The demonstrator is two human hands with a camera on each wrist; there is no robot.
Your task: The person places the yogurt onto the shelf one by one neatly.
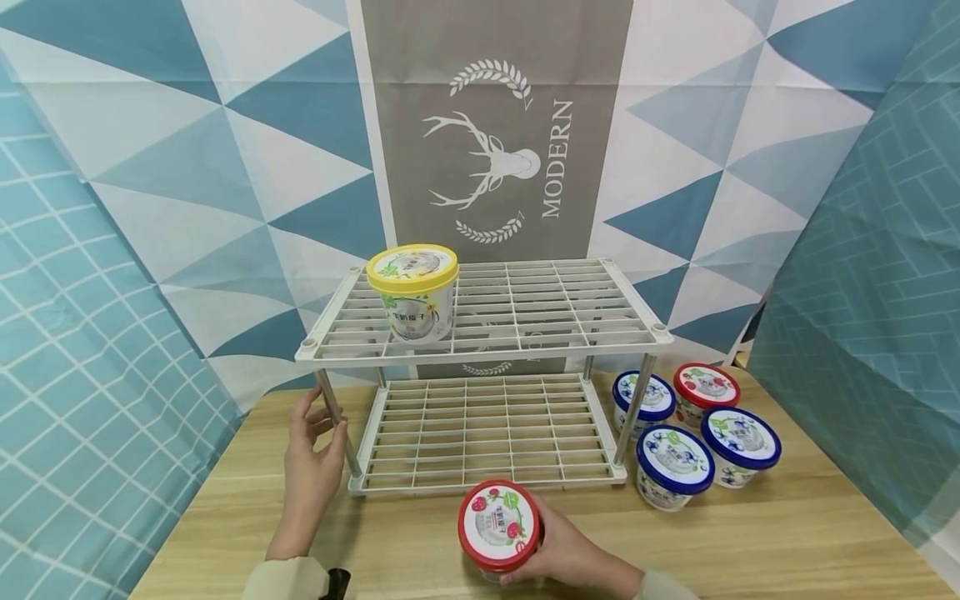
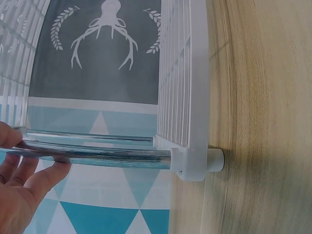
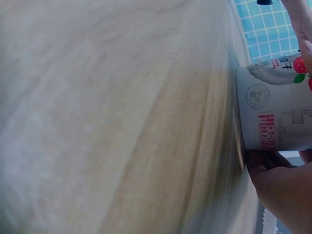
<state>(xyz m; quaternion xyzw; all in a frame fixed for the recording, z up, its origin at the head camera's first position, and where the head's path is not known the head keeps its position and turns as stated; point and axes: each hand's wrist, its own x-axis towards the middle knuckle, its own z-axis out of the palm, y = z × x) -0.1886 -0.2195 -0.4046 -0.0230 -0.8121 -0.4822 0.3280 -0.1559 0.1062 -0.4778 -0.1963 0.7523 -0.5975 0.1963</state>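
My left hand (image 1: 309, 468) pinches the front left metal post (image 2: 117, 156) of a white two-tier wire rack (image 1: 487, 358), thumb on one side and fingertips on the other in the left wrist view. In front of the rack, my right hand (image 1: 573, 552) grips a paper tub with a red lid (image 1: 498, 527) around its side. Strawberries and a leaf are printed on that lid. The right wrist view has the tub's printed wall (image 3: 275, 112) close over the wood. A yellow-lidded tub (image 1: 414, 293) stands upright on the left of the upper tier.
Right of the rack, three blue-lidded tubs (image 1: 675, 460) and another red-lidded tub (image 1: 706, 385) stand grouped on the wooden table (image 1: 787, 550). The rack's lower tier (image 1: 487, 433) sits low over the tabletop. Patterned cloth (image 1: 300, 167) hangs behind and at both sides.
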